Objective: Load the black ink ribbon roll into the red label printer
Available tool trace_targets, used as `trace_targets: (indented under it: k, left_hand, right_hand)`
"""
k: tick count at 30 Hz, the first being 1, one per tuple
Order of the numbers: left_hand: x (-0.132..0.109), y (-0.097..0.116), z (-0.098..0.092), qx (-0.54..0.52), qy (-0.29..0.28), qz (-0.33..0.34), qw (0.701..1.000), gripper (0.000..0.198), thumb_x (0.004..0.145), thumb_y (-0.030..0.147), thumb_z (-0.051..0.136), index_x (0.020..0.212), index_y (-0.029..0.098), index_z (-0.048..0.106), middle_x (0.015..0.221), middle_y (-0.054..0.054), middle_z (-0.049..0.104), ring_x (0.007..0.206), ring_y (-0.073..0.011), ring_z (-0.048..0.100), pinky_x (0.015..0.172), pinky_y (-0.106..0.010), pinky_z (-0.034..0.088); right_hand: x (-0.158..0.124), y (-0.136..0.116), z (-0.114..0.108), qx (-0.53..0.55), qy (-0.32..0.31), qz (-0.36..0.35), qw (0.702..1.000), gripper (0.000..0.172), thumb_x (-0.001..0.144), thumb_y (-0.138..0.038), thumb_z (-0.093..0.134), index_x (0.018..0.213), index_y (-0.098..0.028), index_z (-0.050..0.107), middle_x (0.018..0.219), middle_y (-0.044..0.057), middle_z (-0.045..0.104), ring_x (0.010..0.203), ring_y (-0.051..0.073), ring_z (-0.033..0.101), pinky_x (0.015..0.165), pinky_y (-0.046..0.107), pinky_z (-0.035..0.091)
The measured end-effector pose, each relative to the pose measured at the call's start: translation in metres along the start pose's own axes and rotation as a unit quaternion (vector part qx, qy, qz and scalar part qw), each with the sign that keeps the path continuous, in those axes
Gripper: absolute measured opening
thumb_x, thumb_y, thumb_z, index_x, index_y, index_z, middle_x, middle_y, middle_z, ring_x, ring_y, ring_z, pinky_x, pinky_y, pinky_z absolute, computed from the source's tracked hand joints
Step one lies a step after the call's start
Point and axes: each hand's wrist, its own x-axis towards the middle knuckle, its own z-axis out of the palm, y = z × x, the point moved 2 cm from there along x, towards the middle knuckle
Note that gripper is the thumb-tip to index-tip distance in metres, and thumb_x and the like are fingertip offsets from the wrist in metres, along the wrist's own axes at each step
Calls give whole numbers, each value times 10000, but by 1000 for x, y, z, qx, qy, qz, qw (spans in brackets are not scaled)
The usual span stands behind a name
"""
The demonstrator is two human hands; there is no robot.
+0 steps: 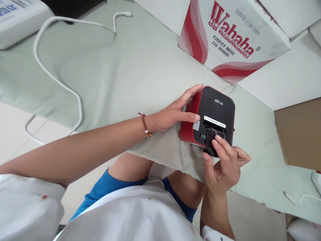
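A small red and black label printer (217, 106) sits on a pale green cloth (130, 73) near its front edge. My left hand (175, 112) rests against the printer's left side, fingers stretched along it and thumb over the top. My right hand (224, 160) pinches a small black part (210, 139) at the printer's front slot, thumb and fingers closed on it. A red string bracelet (145, 124) is on my left wrist.
A Wahaha water carton (233, 36) stands behind the printer. A white cable (57, 77) loops over the cloth at left, near a white device (17, 20). Brown cardboard (299, 134) lies at right. My knees are under the cloth's edge.
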Motion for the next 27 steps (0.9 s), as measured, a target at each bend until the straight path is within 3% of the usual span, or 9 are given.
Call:
trace_targets:
  k: [5, 15, 18, 20, 22, 24, 27]
  left_hand:
    - [0, 4, 1, 17, -13, 8, 1000, 1115, 810, 649, 915, 1731, 444, 322, 1913, 15, 189, 1802, -414, 50, 1485, -631, 115]
    - [-3, 0, 4, 54, -9, 11, 998, 1132, 860, 647, 868, 1763, 468, 209, 1921, 39, 149, 1807, -395, -35, 1477, -655, 67]
    - [-3, -3, 2, 55, -10, 20, 998, 1132, 863, 634, 871, 1767, 439, 218, 1922, 11, 156, 1808, -391, 11, 1483, -631, 90]
    - [-3, -5, 2, 49, -18, 20, 998, 1108, 875, 608, 869, 1764, 424, 234, 1916, -6, 184, 1803, -391, 79, 1481, -622, 132]
    - [-3, -6, 2, 42, -30, 11, 999, 1066, 898, 568, 860, 1758, 416, 249, 1892, -25, 261, 1784, -390, 178, 1471, -623, 189]
    - [-3, -5, 2, 35, -35, -2, 999, 1015, 917, 535, 849, 1746, 410, 278, 1843, -43, 362, 1747, -390, 286, 1447, -625, 263]
    - [-2, -3, 3, 25, -29, -7, 999, 958, 917, 529, 845, 1718, 400, 335, 1769, -60, 466, 1670, -390, 418, 1400, -612, 359]
  right_hand:
    - [-4, 3, 1, -2, -3, -6, 1000, 383, 1011, -316, 778, 1391, -322, 728, 1292, 75, 824, 1007, 244, 580, 921, 434, 415]
    - [1, 1, 0, -9, -10, -7, 1000, 451, 1000, -179, 736, 1418, -346, 719, 1275, 52, 837, 973, 227, 599, 920, 433, 431]
    - [1, 0, -4, 0, -16, -8, 1000, 372, 1009, -240, 733, 1374, -313, 747, 1290, 68, 837, 1022, 254, 603, 921, 453, 439]
    - [3, 2, -8, 25, -19, -22, 999, 297, 1067, -379, 646, 1315, -293, 784, 1251, 87, 845, 1120, 310, 603, 976, 516, 446]
    - [10, 7, -15, 83, -3, -38, 996, 442, 1132, -515, 460, 1223, -286, 827, 1116, 100, 859, 1169, 352, 620, 1024, 579, 446]
    - [24, 16, -22, 160, 4, -20, 987, 546, 1157, -528, 359, 1155, -286, 849, 1027, 96, 855, 1106, 346, 691, 1001, 576, 490]
    - [60, 32, -26, 169, -78, 78, 979, 355, 1123, -446, 541, 1129, -279, 854, 1063, 68, 855, 903, 260, 760, 850, 443, 571]
